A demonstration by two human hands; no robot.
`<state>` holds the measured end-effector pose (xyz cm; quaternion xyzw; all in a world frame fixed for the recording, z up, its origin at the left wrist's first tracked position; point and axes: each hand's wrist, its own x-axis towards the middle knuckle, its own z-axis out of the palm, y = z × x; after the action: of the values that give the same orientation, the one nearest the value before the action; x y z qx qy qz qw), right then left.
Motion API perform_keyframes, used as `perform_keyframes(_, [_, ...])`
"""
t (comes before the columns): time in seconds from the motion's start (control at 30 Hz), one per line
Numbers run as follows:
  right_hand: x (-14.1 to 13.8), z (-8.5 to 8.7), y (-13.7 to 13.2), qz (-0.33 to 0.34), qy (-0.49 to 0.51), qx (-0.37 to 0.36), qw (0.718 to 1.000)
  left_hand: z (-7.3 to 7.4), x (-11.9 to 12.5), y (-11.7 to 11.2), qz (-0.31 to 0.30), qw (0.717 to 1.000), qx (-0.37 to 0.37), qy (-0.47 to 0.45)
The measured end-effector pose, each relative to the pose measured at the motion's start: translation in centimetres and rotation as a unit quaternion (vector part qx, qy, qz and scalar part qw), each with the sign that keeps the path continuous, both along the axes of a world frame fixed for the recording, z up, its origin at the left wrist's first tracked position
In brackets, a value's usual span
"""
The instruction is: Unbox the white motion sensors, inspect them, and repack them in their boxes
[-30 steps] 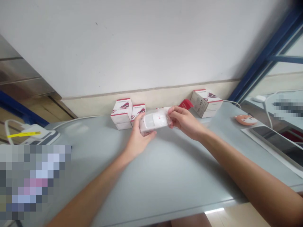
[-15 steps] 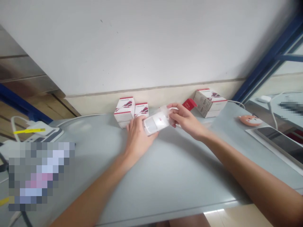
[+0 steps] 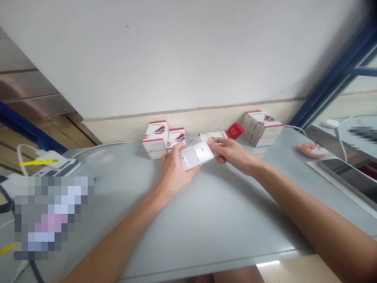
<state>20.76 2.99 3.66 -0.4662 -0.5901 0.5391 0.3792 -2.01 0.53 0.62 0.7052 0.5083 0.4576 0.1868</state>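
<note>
Nearest the camera, both bare forearms reached out over the grey table [image 3: 206, 228], whose front edge ran along the bottom of the view. On its left side sat a white unit [image 3: 48, 162] with a yellow tag and a looped cable. At the right edge lay a dark tablet [image 3: 347, 179] on a white sheet, and just beyond it a small orange mouse [image 3: 311, 149].

Further in, over the back half of the table, the left hand [image 3: 173, 173] was curled around the left end of a white sensor [image 3: 196, 156]. Its thumb lay on the near side and its fingers behind, gripping the sensor just above the tabletop. The sensor was tilted, its right end the higher. The right hand [image 3: 232, 154] met it from the other side. Its thumb and forefinger were closed in a pinch on what seemed to be a clear wrap [image 3: 209, 140] around the sensor's right end, though blur made the film hard to trace. Its other fingers were loosely bent.

Behind the hands, along the foot of the wall [image 3: 176, 59], stood two red-and-white boxes [image 3: 155, 135], touching side by side. Just right of them lay an open box [image 3: 220, 134] with its red flap raised, and further right a fourth box [image 3: 260, 122], set at an angle. A blue frame [image 3: 330, 78] rose at the far right
</note>
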Motion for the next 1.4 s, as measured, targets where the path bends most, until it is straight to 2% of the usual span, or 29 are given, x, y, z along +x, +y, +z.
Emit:
perform_keyframes(0.2, [-0.2, -0.2, 0.1, -0.047, 0.0, 0.063, 0.997, 0.9, 0.0, -0.5, -0.021, 0.999, 0.018, 0.044])
perform_keyframes(0.33, [-0.4, -0.1, 0.0, -0.027, 0.025, 0.109, 0.993, 1.5, -0.1, -0.7, -0.031, 0.996, -0.089, 0.0])
perform_keyframes(0.5, [-0.5, 0.2, -0.2, -0.033, -0.063, 0.205, 0.976, 1.9, -0.1, -0.5, -0.078, 0.965, -0.214, -0.13])
perform_keyframes(0.63, [-0.5, 0.2, -0.2, -0.015, -0.074, 0.242, 0.967, 2.5, 0.0, -0.4, -0.106, 0.91, -0.283, -0.284])
perform_keyframes(0.77, [-0.4, 0.2, -0.1, -0.009, -0.102, 0.269, 0.958, 3.2, -0.4, 0.0, -0.108, 0.837, -0.343, -0.413])
perform_keyframes(0.97, [0.2, 0.3, 0.0, -0.003, -0.144, 0.296, 0.944, 4.4, -0.8, 0.3, -0.084, 0.733, -0.405, -0.54])
perform_keyframes(1.17, [0.3, 0.7, 0.1, -0.028, -0.101, 0.264, 0.959, 4.8, -2.0, 0.5, -0.093, 0.655, -0.415, -0.624])
perform_keyframes(1.23, [0.2, 0.8, 0.1, -0.035, -0.096, 0.242, 0.965, 4.8, -2.2, 0.4, -0.112, 0.656, -0.396, -0.633])
perform_keyframes(1.4, [0.0, 1.1, 0.0, -0.039, -0.072, 0.211, 0.974, 4.6, -1.7, 0.1, -0.143, 0.72, -0.352, -0.58])
